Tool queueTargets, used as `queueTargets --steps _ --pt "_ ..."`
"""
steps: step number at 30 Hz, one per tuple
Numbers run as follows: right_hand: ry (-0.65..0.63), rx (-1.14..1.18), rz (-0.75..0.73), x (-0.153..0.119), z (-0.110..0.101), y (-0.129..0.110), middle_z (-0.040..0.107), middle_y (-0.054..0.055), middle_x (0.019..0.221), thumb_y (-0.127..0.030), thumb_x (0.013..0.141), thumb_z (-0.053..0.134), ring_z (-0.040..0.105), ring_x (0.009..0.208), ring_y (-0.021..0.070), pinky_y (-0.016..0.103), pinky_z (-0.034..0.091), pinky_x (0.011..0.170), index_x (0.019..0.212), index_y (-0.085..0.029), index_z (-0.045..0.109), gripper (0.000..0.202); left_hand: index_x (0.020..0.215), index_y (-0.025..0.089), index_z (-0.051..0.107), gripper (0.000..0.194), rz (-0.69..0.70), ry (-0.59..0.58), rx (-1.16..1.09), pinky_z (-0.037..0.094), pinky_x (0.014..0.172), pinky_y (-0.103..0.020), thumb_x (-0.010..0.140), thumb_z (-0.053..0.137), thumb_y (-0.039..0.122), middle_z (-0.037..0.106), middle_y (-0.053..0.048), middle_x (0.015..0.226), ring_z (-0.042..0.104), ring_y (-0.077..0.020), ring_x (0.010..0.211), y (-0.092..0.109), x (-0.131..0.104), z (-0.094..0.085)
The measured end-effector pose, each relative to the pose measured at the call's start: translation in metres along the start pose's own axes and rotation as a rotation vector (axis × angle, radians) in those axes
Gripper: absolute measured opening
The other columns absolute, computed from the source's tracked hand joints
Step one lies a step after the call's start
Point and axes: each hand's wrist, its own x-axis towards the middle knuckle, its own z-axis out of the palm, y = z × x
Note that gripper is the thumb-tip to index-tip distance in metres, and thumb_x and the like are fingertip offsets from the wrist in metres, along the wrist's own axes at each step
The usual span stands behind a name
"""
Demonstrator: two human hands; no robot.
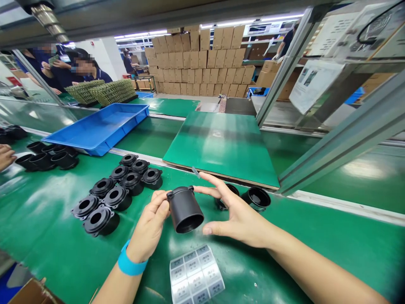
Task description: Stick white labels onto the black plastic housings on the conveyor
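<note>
My left hand (152, 226) pinches a black plastic cylindrical housing (185, 209) by its flanged rim, tilted with its wide mouth facing down toward me. To its right is my right hand (236, 215), fingers spread and thumb apart, close beside the housing. A small greyish sticker (195, 172) clings to the tip of its index finger. Below the housing, a sheet of silver printed labels (196, 274) lies on the green work surface. Behind my right hand stand two more black housings (256, 198), one of them partly hidden by the fingers.
Several black housings (115, 196) stand grouped to the left, flanges up. More dark cups (44, 160) lie farther left near another person's hand (5, 156). A blue tray (101, 126) and a raised green board (221, 145) lie beyond. A metal post (341, 131) slants at right.
</note>
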Motion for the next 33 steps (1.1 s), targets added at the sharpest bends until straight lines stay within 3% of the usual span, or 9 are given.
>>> queueTargets --steps 3,5,9,14,17,20,26,31,33 --pt "-0.012 0.139 -0.040 0.002 0.005 0.004 0.057 0.014 0.159 -0.041 0.086 0.096 0.046 0.155 0.0335 0.063 0.025 0.130 0.168 -0.036 0.028 0.108 0.124 0.022 0.078 0.056 -0.139 -0.103 -0.184 0.056 0.083 -0.032 0.091 0.074 0.067 0.068 -0.009 0.111 0.064 -0.0218 0.097 0.001 -0.003 0.006" --pt "0.013 0.171 -0.064 0.002 0.006 0.006 0.062 0.013 0.153 -0.040 0.085 0.097 0.056 0.146 0.0323 0.060 0.032 0.128 0.167 -0.036 0.029 0.107 0.129 0.023 0.076 0.059 -0.217 -0.123 -0.229 0.053 0.072 -0.028 0.090 0.075 0.067 0.068 -0.005 0.097 0.060 -0.0172 0.081 0.003 -0.005 0.011" --pt "0.077 -0.052 -0.066 0.000 0.004 0.004 0.065 0.011 0.148 -0.034 0.083 0.097 0.059 0.140 0.0346 0.063 0.034 0.124 0.167 -0.038 0.029 0.108 0.142 0.027 0.068 0.065 -0.326 -0.153 -0.249 0.032 0.051 -0.020 0.094 0.068 0.070 0.060 0.000 0.083 0.035 -0.0075 0.057 0.008 -0.013 0.018" --pt "0.095 -0.111 -0.119 -0.002 0.004 0.002 0.061 0.010 0.155 -0.033 0.085 0.096 0.054 0.147 0.0345 0.061 0.035 0.124 0.167 -0.041 0.027 0.108 0.153 0.031 0.054 0.072 -0.342 -0.147 -0.283 0.021 0.050 -0.021 0.094 0.070 0.069 0.060 0.000 0.090 0.028 -0.0038 0.053 0.009 -0.022 0.025" --pt "0.262 0.071 -0.213 0.000 0.006 0.002 0.059 0.006 0.152 -0.034 0.099 0.083 0.054 0.143 0.0282 0.048 0.046 0.116 0.150 -0.039 0.055 0.059 0.159 0.031 0.043 0.078 -0.392 -0.111 -0.365 0.020 0.049 -0.022 0.096 0.065 0.071 0.053 0.005 0.078 0.028 -0.0045 0.048 0.007 -0.023 0.026" --pt "0.442 0.192 -0.231 0.003 0.008 0.000 0.067 0.007 0.122 -0.031 0.104 0.075 0.061 0.124 0.0241 0.033 0.055 0.092 0.109 -0.029 0.077 0.005 0.162 0.030 0.036 0.085 -0.402 -0.085 -0.406 0.022 0.048 -0.022 0.095 0.067 0.071 0.051 0.006 0.073 0.032 -0.0058 0.047 0.007 -0.023 0.027" --pt "0.388 0.459 -0.089 -0.001 0.014 -0.008 0.066 0.000 0.091 -0.034 0.099 0.083 0.058 0.080 0.0148 0.026 0.048 0.074 0.097 -0.025 0.079 0.011 0.157 0.032 0.041 0.075 -0.366 -0.064 -0.421 0.031 0.051 -0.021 0.096 0.069 0.067 0.057 0.004 0.081 0.042 -0.0064 0.052 0.010 -0.023 0.029" --pt "0.329 0.617 0.004 -0.004 0.022 -0.012 0.068 -0.001 0.087 -0.036 0.096 0.088 0.057 0.076 0.0118 0.023 0.047 0.073 0.094 -0.023 0.078 0.016 0.149 0.037 0.050 0.065 -0.320 -0.028 -0.388 0.040 0.057 -0.021 0.095 0.073 0.064 0.062 -0.001 0.109 0.047 -0.0065 0.062 0.011 -0.027 0.031" --pt "0.289 0.701 0.050 -0.004 0.026 -0.012 0.069 -0.002 0.087 -0.034 0.095 0.090 0.059 0.078 0.0108 0.022 0.047 0.076 0.107 -0.025 0.078 0.020 0.149 0.039 0.050 0.063 -0.306 -0.028 -0.353 0.042 0.060 -0.021 0.095 0.072 0.063 0.062 -0.002 0.121 0.050 -0.0083 0.069 0.008 -0.029 0.031"
